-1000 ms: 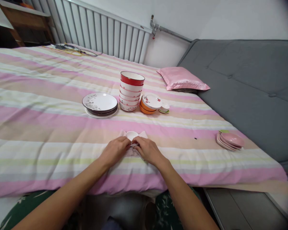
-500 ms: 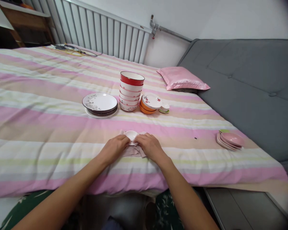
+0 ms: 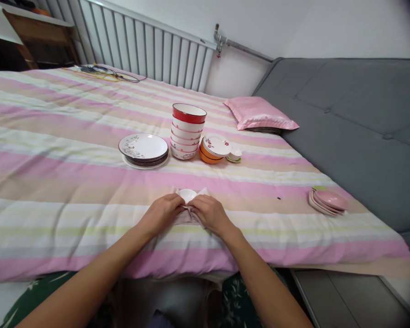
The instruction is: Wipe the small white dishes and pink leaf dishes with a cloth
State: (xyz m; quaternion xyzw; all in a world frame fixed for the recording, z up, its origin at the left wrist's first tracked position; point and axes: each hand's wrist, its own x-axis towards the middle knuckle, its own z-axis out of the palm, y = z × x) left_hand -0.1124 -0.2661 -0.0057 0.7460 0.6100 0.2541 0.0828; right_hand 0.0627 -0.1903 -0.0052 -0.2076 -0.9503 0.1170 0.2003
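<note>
A small white dish (image 3: 187,195) rests on a pale pink cloth (image 3: 183,219) close to the front of the bed. My left hand (image 3: 164,209) is closed at the dish's near-left rim, its fingertips pinching there. My right hand (image 3: 210,211) is closed at the near-right rim, with cloth bunched under and between its fingers. Both sets of fingertips nearly meet in front of the dish and hide its near edge. One corner of the cloth sticks up beyond my right hand.
Behind stand stacked plates (image 3: 143,146), a tall stack of bowls (image 3: 188,132), orange bowls (image 3: 210,157) topped with flowered plates (image 3: 217,145), and small dishes (image 3: 234,155). Pink dishes (image 3: 330,201) lie right. A pink pillow (image 3: 261,113) and cables (image 3: 105,73) are farther back.
My right fingers have shifted slightly along the dish's near rim, and the cloth beside them is folded up more. The dish's near part is more covered; the stacks have not moved.
</note>
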